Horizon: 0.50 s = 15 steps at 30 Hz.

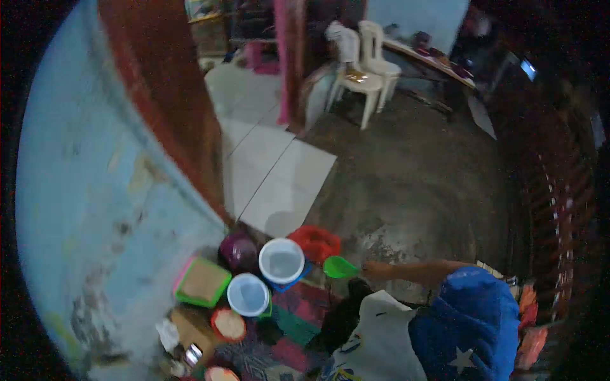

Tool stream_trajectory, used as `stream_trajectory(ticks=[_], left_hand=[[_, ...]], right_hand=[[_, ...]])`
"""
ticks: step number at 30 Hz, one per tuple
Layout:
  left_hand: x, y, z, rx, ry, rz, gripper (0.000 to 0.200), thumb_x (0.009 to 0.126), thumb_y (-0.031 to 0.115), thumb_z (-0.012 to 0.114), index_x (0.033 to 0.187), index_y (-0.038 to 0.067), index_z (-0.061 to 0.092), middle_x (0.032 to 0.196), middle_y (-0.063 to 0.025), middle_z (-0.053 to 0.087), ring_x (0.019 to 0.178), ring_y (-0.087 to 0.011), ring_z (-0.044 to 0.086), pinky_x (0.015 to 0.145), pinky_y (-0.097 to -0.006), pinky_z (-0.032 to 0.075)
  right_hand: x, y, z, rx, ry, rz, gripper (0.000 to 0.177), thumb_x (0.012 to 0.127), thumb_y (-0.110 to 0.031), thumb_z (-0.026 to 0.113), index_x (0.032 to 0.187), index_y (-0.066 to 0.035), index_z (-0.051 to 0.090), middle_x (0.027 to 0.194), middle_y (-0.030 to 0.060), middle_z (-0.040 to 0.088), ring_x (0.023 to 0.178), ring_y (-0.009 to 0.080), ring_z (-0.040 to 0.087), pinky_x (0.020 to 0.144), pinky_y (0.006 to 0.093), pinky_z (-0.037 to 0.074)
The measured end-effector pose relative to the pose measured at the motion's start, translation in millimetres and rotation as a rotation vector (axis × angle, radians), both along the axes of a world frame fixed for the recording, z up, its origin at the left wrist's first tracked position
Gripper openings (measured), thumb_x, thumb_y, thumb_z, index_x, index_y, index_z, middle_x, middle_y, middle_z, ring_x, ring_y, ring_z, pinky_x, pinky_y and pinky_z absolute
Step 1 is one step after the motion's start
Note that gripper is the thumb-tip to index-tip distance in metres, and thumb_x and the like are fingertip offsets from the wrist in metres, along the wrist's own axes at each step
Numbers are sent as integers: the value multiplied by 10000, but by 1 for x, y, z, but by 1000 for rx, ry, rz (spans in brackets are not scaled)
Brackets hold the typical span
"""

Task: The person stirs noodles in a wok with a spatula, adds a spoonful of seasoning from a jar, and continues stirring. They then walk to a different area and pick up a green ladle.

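My right hand [376, 270] reaches leftward from a blue sleeve and is closed on the handle of a green plastic scoop [340, 267]. The scoop is held out beside a red plastic bag or basin [321, 241], too blurred to tell which. Left of it stand a white bucket [281, 279] and a second white, bluish tub [248, 295], both with pale insides. A purple rounded container [239, 252] sits against the wall behind them. My left hand is not in view.
A green-rimmed tray [204, 282] and a red bowl [229, 324] hold pale brown contents. A phone-like object [193, 354] lies near cardboard [189, 325]. Patterned cloth [295, 317] covers the floor. White chairs [365, 81] stand farther back, by a doorway with tiles [270, 171].
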<state>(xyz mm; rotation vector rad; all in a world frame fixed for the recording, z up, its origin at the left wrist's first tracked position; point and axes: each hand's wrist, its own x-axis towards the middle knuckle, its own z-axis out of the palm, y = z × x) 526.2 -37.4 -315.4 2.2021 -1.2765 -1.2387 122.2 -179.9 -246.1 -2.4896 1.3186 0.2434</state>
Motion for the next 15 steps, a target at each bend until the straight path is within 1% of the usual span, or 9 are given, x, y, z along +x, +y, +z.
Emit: stream_trajectory(ticks=[1,3,4,6,7,9,10,12,15], left_hand=[[-5,-20,11,-28,-15,-31,376,713,200,534,1070,86,498,1149,-96,472,1029,-281,438,896,-410,320],[-22,-53,29,-73,-47,-72,374,716,200,532,1070,85,498,1149,-95,473,1031,-279,437,898,-408,319],[-35,-67,37,-100,-57,-91,373,717,201,531,1070,84,498,1149,-95,473,1032,-277,437,899,-407,319],[-74,-95,46,-142,-52,-132,372,719,202,530,1070,82,498,1149,-95,474,1035,-275,436,901,-406,318],[-92,-106,50,-155,-61,-139,371,721,202,529,1070,81,497,1149,-95,474,1036,-273,436,901,-405,318],[-134,-126,58,-184,-49,-154,369,723,203,527,1070,79,497,1149,-94,475,1038,-271,435,903,-403,317],[-156,-134,67,-180,-56,-170,369,724,204,527,1070,78,497,1149,-94,476,1039,-269,435,904,-402,317],[-201,-152,85,-178,-45,-211,367,727,205,525,1070,77,497,1149,-93,476,1041,-267,434,906,-401,316],[-269,-175,93,-195,10,-281,365,731,206,522,1070,74,496,1149,-93,478,1045,-263,433,909,-398,315]], right_hand=[[-40,20,-25,219,-15,-160,374,868,-390,347,869,-63,530,834,131,551,801,275,541,673,404,441],[-119,61,-86,987,-252,-942,375,859,-404,373,861,-66,536,850,129,550,815,271,540,646,411,447],[-149,79,-96,1153,-356,-1020,376,855,-411,386,857,-68,539,858,128,550,822,268,540,633,415,451],[-176,140,-98,-167,-141,-62,405,803,-460,468,813,-73,584,791,107,587,702,256,556,620,384,448],[-188,144,-92,-182,-136,-84,405,803,-460,468,813,-73,584,791,107,587,702,256,556,620,384,448],[-208,140,-83,640,-262,-1039,379,780,-449,520,850,-87,606,795,79,600,599,224,526,586,350,433],[-218,133,-54,658,-279,-1054,379,780,-449,520,850,-87,606,795,79,600,599,224,526,586,350,433],[-244,111,37,900,-328,-1306,338,781,-391,554,972,-113,582,836,68,606,615,168,502,579,318,420],[-300,98,92,668,-599,-1419,331,801,-367,542,1023,-122,560,862,43,600,654,135,516,616,296,428]])
